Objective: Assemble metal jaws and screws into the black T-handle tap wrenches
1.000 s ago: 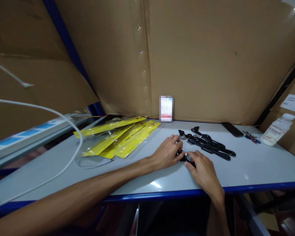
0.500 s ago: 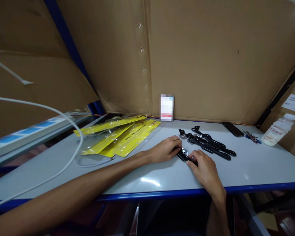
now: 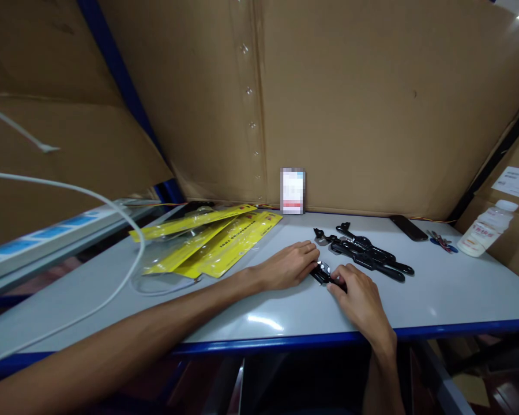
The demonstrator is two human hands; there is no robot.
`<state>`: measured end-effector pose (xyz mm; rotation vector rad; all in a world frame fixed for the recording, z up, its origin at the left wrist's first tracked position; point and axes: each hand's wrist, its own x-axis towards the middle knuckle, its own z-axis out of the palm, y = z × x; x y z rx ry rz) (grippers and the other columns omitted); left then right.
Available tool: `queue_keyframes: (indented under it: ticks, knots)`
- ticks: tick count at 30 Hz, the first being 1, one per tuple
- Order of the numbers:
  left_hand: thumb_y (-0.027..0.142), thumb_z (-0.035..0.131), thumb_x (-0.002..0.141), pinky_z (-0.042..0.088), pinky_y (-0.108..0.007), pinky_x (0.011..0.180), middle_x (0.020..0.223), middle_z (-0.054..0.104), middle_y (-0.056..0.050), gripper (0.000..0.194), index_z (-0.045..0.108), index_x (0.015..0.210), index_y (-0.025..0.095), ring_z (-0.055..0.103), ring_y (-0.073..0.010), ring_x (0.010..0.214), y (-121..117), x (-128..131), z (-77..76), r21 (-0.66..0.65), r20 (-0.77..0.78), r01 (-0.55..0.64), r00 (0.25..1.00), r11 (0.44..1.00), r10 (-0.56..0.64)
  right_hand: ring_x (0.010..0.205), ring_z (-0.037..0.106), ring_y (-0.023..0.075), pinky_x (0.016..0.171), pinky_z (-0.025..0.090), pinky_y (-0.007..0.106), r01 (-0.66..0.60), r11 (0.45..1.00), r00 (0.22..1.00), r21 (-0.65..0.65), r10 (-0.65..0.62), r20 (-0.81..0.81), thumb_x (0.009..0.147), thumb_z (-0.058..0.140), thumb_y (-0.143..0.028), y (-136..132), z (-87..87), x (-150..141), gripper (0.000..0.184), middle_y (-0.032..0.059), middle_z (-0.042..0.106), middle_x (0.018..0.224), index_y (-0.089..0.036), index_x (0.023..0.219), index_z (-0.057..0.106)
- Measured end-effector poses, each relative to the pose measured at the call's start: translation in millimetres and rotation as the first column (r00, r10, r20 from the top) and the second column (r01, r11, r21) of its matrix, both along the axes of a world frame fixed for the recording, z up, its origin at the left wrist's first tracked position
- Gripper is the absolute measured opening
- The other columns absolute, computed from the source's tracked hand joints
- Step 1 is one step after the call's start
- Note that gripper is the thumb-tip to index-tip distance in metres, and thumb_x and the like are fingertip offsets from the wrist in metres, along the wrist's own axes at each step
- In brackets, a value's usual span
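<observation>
A black hand tool with a shiny metal part [image 3: 322, 274] lies low over the table between my two hands. My left hand [image 3: 292, 264] has its fingers closed round the tool's far end, which they partly hide. At the near end, my right hand [image 3: 358, 291] pinches the black handle between thumb and fingers. Just beyond my hands, several similar black hand tools [image 3: 365, 252] with long handles rest in a loose pile. The exact kind of tool is not clear.
Yellow cards with clear plastic packaging [image 3: 242, 242] overlap at the left. A phone with a blurred screen [image 3: 293, 190] leans on the cardboard wall. A dark phone [image 3: 409, 227], keys [image 3: 442, 242] and a plastic bottle [image 3: 486, 230] are at the right. A white cable [image 3: 125, 271] loops across the left.
My left hand's fingers have shifted slightly on the tool's far end. The right hand keeps its pinch, and the view has moved a little.
</observation>
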<state>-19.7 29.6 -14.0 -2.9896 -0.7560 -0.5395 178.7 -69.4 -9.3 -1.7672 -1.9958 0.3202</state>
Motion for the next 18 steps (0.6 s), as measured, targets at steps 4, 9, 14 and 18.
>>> queue_keyframes:
  ticks: [4, 9, 14, 18]
  knots:
    - [0.021, 0.040, 0.105, 0.049, -0.036, 0.081, 0.091, 0.060, -0.007, 0.020, 0.053, 0.090, 0.018, 0.056, -0.0221, 0.088, -0.7, -0.2, 0.6, -0.009, 0.000, -0.006, 1.000, 1.000, 0.006, 0.093, 0.063, 0.0191, 0.073, 0.035, 0.030, -0.001, 1.000, 1.000, -0.004, 0.001, 0.005, 0.093, 0.064, -0.022, -0.2, 0.7, -0.1, 0.003, -0.0003, 0.069, 0.098, -0.023, 0.095, 0.065]
    - [0.022, 0.041, 0.104, 0.050, -0.035, 0.080, 0.091, 0.060, -0.007, 0.020, 0.054, 0.090, 0.018, 0.056, -0.0215, 0.087, 2.1, -1.3, -1.7, -0.075, 0.057, 0.000, 0.998, 0.997, 0.004, 0.094, 0.063, 0.0189, 0.074, 0.036, 0.030, -0.009, 1.000, 1.000, -0.001, 0.009, 0.014, 0.094, 0.062, -0.022, 0.8, -0.6, 0.6, 0.005, 0.0000, 0.069, 0.101, -0.023, 0.097, 0.066]
    - [0.010, 0.039, 0.098, 0.050, -0.034, 0.085, 0.095, 0.064, -0.007, 0.024, 0.061, 0.094, 0.018, 0.060, -0.0197, 0.090, 13.2, -3.6, -8.3, -0.227, 0.221, 0.043, 0.975, 0.973, 0.008, 0.097, 0.065, 0.0196, 0.077, 0.038, 0.030, -0.015, 1.000, 1.000, 0.012, 0.015, 0.020, 0.095, 0.062, -0.022, -0.1, -0.8, 0.4, 0.016, 0.0016, 0.070, 0.106, -0.023, 0.110, 0.068]
    - [0.010, 0.045, 0.095, 0.049, -0.033, 0.084, 0.092, 0.064, -0.007, 0.021, 0.063, 0.088, 0.018, 0.059, -0.0203, 0.091, 16.8, -4.2, -10.2, -0.224, 0.216, 0.064, 0.976, 0.972, -0.014, 0.097, 0.065, 0.0197, 0.077, 0.039, 0.030, -0.016, 1.000, 0.999, -0.002, 0.016, 0.042, 0.096, 0.062, -0.021, -1.9, 2.5, -1.1, 0.013, 0.0020, 0.070, 0.105, -0.023, 0.107, 0.069]
